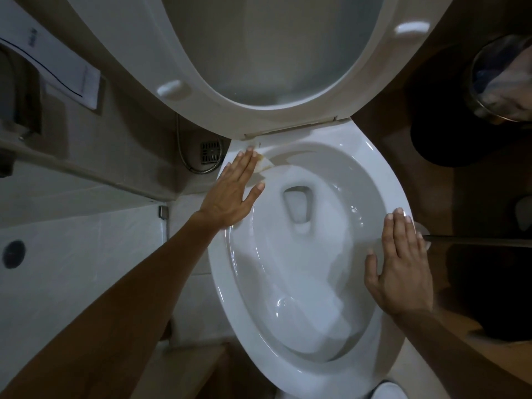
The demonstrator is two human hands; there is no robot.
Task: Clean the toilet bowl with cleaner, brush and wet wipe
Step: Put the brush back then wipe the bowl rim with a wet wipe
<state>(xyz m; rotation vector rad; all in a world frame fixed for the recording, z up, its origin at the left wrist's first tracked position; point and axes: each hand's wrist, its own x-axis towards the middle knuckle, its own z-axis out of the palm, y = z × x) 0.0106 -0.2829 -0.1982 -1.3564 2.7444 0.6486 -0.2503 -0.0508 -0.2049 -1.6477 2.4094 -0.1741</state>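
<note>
The white toilet bowl (223, 286) stands open in the middle of the head view, with water in the bottom. Its seat (201, 90) and lid are tilted up at the top. My left hand (230, 194) lies flat on the far left of the rim, fingers together, pressing a white wet wipe (264, 166) against the porcelain. The wipe shows brownish stains and sticks out past my fingertips over the bowl's inner edge. My right hand (400, 269) rests flat on the right side of the rim, fingers spread, holding nothing. No brush or cleaner bottle is visible.
A metal waste bin (503, 79) with a liner stands at the upper right on the dark floor. A floor drain (211, 152) and a metal hose (184, 151) lie left of the bowl. A wall fixture with a white label (51, 59) is at the left. A white rounded object (388, 390) sits at the bottom edge.
</note>
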